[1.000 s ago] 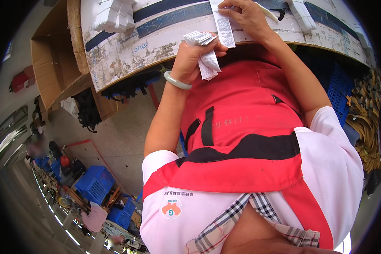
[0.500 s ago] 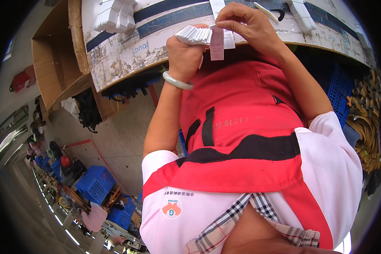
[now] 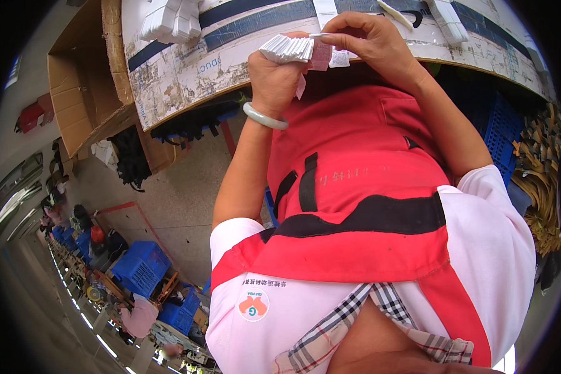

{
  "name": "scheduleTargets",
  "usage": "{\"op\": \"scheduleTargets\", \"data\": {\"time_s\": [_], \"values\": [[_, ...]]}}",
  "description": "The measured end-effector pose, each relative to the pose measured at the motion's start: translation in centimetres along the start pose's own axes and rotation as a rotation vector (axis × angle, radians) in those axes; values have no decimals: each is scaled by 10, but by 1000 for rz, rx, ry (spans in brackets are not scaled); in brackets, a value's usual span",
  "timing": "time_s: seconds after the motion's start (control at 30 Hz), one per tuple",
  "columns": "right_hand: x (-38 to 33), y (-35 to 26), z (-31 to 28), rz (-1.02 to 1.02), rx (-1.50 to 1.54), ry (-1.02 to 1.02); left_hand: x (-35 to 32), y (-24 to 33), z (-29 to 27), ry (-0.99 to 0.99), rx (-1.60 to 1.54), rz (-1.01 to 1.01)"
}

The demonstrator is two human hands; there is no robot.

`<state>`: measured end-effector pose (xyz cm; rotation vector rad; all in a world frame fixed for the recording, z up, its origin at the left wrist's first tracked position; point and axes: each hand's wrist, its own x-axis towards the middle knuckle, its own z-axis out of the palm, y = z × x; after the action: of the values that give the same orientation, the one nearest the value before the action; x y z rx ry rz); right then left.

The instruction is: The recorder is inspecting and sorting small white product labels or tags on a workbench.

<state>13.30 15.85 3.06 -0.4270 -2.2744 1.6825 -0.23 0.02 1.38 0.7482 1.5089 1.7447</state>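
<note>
My left hand (image 3: 273, 84), with a pale bangle at its wrist, is closed around a fanned stack of folded white labels (image 3: 285, 50) at the table's near edge. To its right, my right hand (image 3: 375, 50) pinches the end of a thin white folded label (image 3: 320, 35) between thumb and forefinger. That label's other end meets the stack. A pinkish printed label (image 3: 320, 57) hangs beside the stack, next to a white printed label (image 3: 339, 58). Below my left fingers a small pale tab (image 3: 301, 86) sticks out.
The worn table (image 3: 174, 87) carries bundles of white labels at left (image 3: 168, 22) and right (image 3: 445, 22), a white strip (image 3: 326, 9) and a cream-coloured strip (image 3: 395, 12). An open cardboard box (image 3: 84, 81) stands left; a blue crate (image 3: 502, 134) is below the table at right.
My right hand has moved slightly down, and the thin white label now lies across the stack's right end. The pinkish label and the white printed one show less of their length.
</note>
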Motion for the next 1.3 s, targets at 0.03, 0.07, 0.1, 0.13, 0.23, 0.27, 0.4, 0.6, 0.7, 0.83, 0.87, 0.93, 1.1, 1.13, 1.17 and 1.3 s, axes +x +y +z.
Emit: {"op": "scheduleTargets", "data": {"time_s": [0.03, 0.07, 0.1, 0.13, 0.23, 0.27, 0.4, 0.6, 0.7, 0.83, 0.87, 0.93, 1.1, 1.13, 1.17, 1.3], "values": [[0, 0, 0, -1, 0, 0, 0, -1, 0, -5, 11, 14], [0, -1, 0, 16, -7, 0, 0, -2, 0, -10, 21, 29], [0, -1, 0, 32, -13, -1, 0, -3, 0, -11, 22, 28], [0, -4, 1, 32, -12, -2, 0, -3, 2, -2, 10, 48], [0, -8, 3, 42, 0, 24, -2, -4, 3, 14, 17, 50], [1, -3, 0, -36, -81, -2, -2, -4, 4, 20, 34, 32], [3, -2, -3, 59, 67, -118, 1, -8, 1, -52, 28, -45], [1, -22, 3, 91, 287, -209, -2, -12, -4, -121, -557, -460], [-2, -4, 18, 80, 229, -75, -4, -21, -3, -222, -638, -478], [5, 9, 13, 43, 70, -4, -3, -23, -8, -276, -566, -471], [8, 13, 8, -26, -88, 47, -2, -21, -7, -295, -562, -505], [21, 2, -2, -116, -311, 321, -2, -15, -3, -276, -579, -513], [33, 29, -8, -181, -560, 335, 1, -17, 0, -188, -368, -464], [34, 34, -9, -180, -561, 337, 2, -18, 0, -190, -367, -464], [35, 38, -9, -192, -553, 337, 2, -18, 0, -153, -300, -414], [28, 32, -15, -199, -413, 297, 6, -13, 1, -17, -5, -186]]}}
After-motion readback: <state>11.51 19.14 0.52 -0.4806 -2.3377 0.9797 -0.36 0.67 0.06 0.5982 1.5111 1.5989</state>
